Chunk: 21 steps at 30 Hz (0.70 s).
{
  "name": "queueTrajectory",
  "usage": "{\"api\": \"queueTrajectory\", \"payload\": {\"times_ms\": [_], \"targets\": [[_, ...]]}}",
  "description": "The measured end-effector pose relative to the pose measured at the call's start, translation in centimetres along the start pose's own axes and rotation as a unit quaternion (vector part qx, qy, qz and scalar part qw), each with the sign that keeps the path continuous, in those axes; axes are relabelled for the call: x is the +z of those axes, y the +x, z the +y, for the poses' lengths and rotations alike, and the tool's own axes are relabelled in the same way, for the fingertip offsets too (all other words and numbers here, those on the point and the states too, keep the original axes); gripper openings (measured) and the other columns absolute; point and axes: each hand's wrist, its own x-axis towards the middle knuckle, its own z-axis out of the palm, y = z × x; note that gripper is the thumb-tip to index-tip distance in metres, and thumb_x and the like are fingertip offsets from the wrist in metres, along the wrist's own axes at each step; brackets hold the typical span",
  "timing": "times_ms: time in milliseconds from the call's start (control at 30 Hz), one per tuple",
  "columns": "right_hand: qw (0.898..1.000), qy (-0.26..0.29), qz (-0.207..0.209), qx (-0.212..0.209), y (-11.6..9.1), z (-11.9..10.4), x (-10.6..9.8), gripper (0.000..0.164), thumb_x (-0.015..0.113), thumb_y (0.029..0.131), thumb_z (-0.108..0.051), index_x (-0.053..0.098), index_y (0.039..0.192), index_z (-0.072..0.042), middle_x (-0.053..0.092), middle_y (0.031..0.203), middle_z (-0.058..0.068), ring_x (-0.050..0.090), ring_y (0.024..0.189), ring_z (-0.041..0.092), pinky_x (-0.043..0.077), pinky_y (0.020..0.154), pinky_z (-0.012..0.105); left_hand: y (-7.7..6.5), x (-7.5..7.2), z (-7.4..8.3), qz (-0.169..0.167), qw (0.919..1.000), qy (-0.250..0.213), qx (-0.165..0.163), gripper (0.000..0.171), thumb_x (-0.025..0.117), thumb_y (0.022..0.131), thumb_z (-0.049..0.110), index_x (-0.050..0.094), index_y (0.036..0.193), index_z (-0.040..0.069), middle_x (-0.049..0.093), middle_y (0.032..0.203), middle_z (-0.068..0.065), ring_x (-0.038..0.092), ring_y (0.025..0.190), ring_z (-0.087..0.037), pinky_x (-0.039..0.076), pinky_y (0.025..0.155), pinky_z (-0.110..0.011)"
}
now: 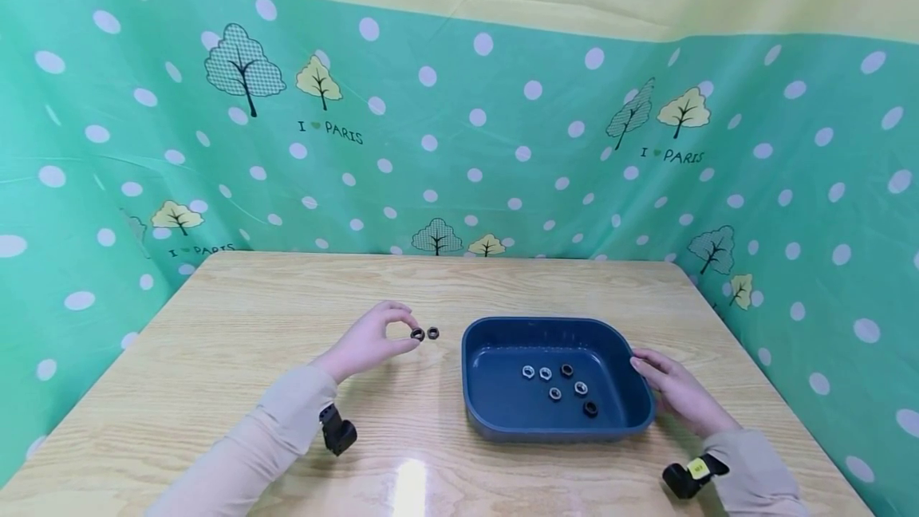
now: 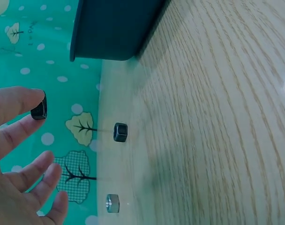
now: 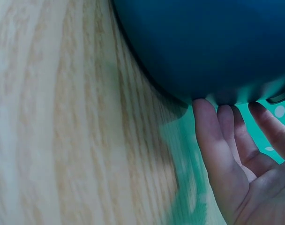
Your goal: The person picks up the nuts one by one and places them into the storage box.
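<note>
Left wrist: a black six-sided metal nut (image 2: 40, 110) is pinched in the left hand's grip (image 2: 16, 183); held loosely, it could be dropped.

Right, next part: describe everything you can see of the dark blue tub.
The dark blue tub is a rounded rectangle, open-topped, with a rim and smooth, slightly shiny walls that look like plastic. It sits upright on the wood-grained table, right of centre in the head view. Six nuts lie inside, four silvery and two dark. The right hand touches its right end.
</note>
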Motion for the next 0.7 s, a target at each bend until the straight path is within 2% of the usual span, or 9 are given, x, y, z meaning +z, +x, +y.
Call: {"api": "queueTrajectory", "payload": {"times_ms": [300,533,700], "targets": [[1.000,0.005,-0.002,-0.003,0.2,0.2,0.0,0.063,0.040,0.101,-0.036,0.022,0.143,0.009,0.033,0.141,0.032,0.055,0.113,0.025,0.054,0.082,0.041,0.4,0.0,1.4,-0.029,0.9994,-0.001,0.018,0.012,0.071,0.084,0.020,0.066,0.094,0.014,0.052,0.129,-0.017,0.047,0.123,-0.039,0.036,0.104,-0.053],[1.000,-0.006,-0.002,-0.001,-0.1,-0.2,0.1,0.065,0.039,0.101,-0.038,0.022,0.143,0.008,0.029,0.144,0.033,0.047,0.123,0.038,0.053,0.085,0.044,0.6,0.2,2.6,-0.027,0.9991,-0.003,0.033,0.013,0.071,0.084,0.018,0.067,0.094,0.013,0.052,0.127,-0.017,0.048,0.121,-0.037,0.037,0.103,-0.051],[1.000,-0.005,-0.002,-0.008,-0.1,-0.2,0.0,0.064,0.039,0.101,-0.037,0.023,0.143,0.008,0.033,0.141,0.033,0.052,0.118,0.033,0.054,0.082,0.042,0.7,0.2,3.3,-0.028,0.9985,0.003,0.047,0.014,0.072,0.083,0.018,0.067,0.095,0.012,0.053,0.127,-0.016,0.049,0.121,-0.036,0.038,0.103,-0.050]]}}
